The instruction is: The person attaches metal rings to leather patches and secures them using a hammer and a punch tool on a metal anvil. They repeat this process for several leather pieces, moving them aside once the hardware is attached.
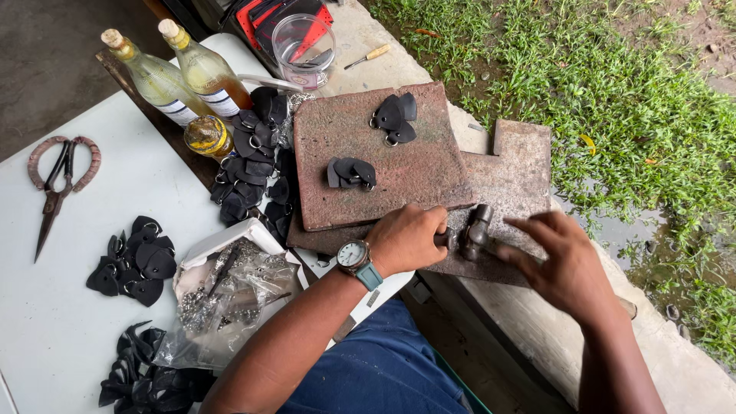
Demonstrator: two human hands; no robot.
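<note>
Hammer head between two hands on a rusty metal plate

Left hand (pixel 409 236) clenched, touching the hammer head (pixel 475 230) from the left; right hand (pixel 563 264) open, fingers spread just right of it; the rusty metal plate (pixel 514 176) lies beneath, near the surface (pixel 46 322) edge.

Left hand (pixel 410 238) fisted, right hand (pixel 563 264) open, fingers spread.

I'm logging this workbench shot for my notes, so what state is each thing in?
Left hand: closed in a fist at the hammer.
Right hand: open, fingers spread, beside the hammer.
Hammer: head resting on the metal plate.
Two bottles: corked, lying tilted.
Scissors: closed, flat on the table.
Clear cup: upright, uncovered.
</note>
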